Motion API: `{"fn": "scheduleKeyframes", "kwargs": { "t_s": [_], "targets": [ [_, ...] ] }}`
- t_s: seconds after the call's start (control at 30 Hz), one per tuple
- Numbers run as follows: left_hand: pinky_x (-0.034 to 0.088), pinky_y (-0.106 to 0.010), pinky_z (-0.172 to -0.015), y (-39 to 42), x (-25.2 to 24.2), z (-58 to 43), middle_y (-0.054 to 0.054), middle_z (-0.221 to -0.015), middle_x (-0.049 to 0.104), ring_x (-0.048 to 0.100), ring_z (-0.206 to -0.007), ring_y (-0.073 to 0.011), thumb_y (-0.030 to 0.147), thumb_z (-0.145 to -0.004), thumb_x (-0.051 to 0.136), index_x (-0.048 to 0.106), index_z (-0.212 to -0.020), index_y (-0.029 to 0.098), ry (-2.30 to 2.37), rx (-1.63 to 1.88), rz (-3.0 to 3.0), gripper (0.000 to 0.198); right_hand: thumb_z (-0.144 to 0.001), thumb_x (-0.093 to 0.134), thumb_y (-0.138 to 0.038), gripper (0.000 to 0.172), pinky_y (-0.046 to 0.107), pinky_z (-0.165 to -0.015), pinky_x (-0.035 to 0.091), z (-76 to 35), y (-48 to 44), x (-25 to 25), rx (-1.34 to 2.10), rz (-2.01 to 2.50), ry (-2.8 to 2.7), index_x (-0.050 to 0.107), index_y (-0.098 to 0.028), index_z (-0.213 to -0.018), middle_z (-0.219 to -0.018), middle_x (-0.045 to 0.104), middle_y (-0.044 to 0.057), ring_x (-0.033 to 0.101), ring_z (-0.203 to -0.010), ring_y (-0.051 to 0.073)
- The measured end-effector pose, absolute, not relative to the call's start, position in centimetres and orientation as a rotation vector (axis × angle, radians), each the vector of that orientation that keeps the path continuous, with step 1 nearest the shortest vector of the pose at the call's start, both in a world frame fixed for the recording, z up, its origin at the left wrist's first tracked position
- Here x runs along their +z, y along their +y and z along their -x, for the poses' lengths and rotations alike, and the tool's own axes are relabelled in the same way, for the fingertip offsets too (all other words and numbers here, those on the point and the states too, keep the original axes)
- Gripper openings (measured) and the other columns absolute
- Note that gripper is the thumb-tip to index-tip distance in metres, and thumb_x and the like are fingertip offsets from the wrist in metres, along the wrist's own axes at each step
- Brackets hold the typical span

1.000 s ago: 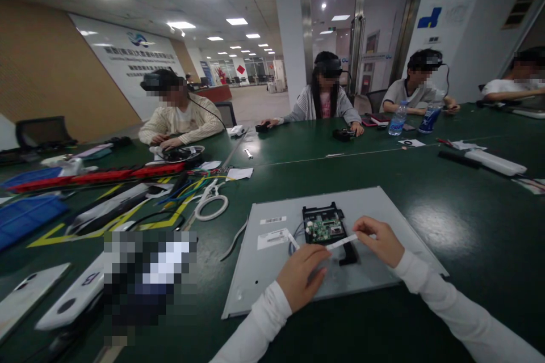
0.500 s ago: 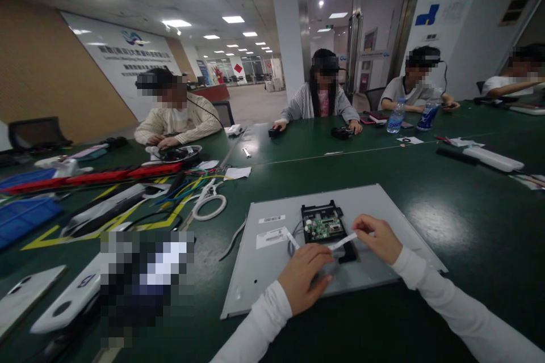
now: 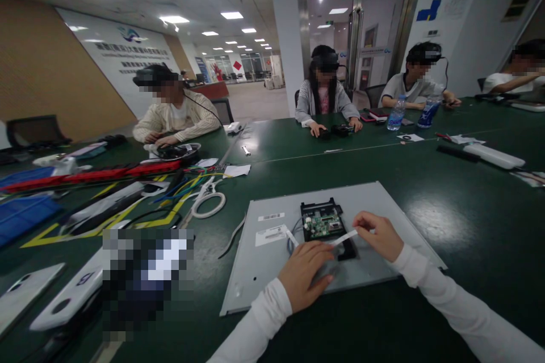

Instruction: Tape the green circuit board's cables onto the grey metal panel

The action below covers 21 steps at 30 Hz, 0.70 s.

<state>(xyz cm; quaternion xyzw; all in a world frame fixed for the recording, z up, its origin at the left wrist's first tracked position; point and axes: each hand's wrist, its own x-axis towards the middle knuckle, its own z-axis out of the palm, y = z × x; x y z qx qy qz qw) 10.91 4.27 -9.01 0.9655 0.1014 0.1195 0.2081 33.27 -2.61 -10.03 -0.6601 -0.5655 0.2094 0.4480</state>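
A grey metal panel (image 3: 264, 272) lies flat on the green table, with a green circuit board (image 3: 321, 226) in a black bracket (image 3: 348, 249) on it. My right hand (image 3: 378, 235) pinches the end of a white flat strip (image 3: 344, 237), perhaps a ribbon cable, over the bracket's right side. My left hand (image 3: 307, 275) lies over the panel's near part, fingers stretched out and thumb apart. The strip runs to its fingertips, and a white piece also shows beyond its knuckles; the part between is hidden. Thin grey wires (image 3: 293, 243) loop left of the board.
On the left are a white cable coil (image 3: 208, 205), a phone (image 3: 28, 295), a white device (image 3: 70, 298), a blue basket (image 3: 25, 218) and red strips (image 3: 93, 176). Several people in headsets sit across the table. Bottles (image 3: 396, 113) and a white bar (image 3: 496, 156) are farther right.
Both my hands stay nearly where they were, on the strip and over the panel. Across the table, a person's hand has slid a dark object to the right.
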Motion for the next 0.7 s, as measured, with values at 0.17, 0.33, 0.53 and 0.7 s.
{"fn": "scheduleKeyframes", "kwargs": {
  "t_s": [0.17, 0.33, 0.53, 0.7],
  "targets": [
    [0.030, -0.042, -0.095, 4.23, -8.84, -10.95, -0.006, -0.123, 0.045, 0.037, -0.113, -0.0229, 0.028, -0.077, 0.046, 0.043, -0.112, 0.021, 0.287, 0.307, -2.703, 0.036, -0.068, 0.044, -0.016, 0.012, 0.021, -0.061, 0.039, -33.19, -2.62, -9.99, 0.518, 1.628, -1.409, 0.055, -0.017, -0.073, -0.066, 0.055, -0.002, 0.052, -0.064, 0.011],
    [0.030, -0.042, -0.095, 4.32, -9.00, -11.00, -0.005, -0.123, 0.045, 0.037, -0.113, -0.0230, 0.030, -0.077, 0.046, 0.043, -0.112, 0.021, 0.286, 0.290, -2.719, 0.037, -0.067, 0.044, -0.016, 0.013, 0.021, -0.061, 0.039, -33.25, -2.64, -10.06, 0.507, 1.636, -1.413, 0.056, -0.016, -0.073, -0.066, 0.056, -0.001, 0.052, -0.064, 0.011],
    [0.029, -0.042, -0.095, 4.22, -8.83, -11.04, -0.005, -0.123, 0.045, 0.036, -0.113, -0.0231, 0.030, -0.076, 0.046, 0.043, -0.112, 0.021, 0.300, 0.270, -2.727, 0.037, -0.068, 0.045, -0.016, 0.012, 0.021, -0.061, 0.039, -33.24, -2.64, -10.13, 0.507, 1.648, -1.422, 0.055, -0.017, -0.073, -0.067, 0.056, -0.001, 0.052, -0.064, 0.011],
    [0.029, -0.042, -0.095, 4.18, -8.71, -11.05, -0.005, -0.123, 0.046, 0.036, -0.114, -0.0235, 0.030, -0.076, 0.046, 0.044, -0.112, 0.021, 0.308, 0.244, -2.733, 0.037, -0.068, 0.045, -0.015, 0.011, 0.020, -0.059, 0.038, -33.19, -2.66, -10.33, 0.483, 1.662, -1.448, 0.054, -0.017, -0.073, -0.066, 0.055, -0.002, 0.051, -0.063, 0.010]
  ]
}}
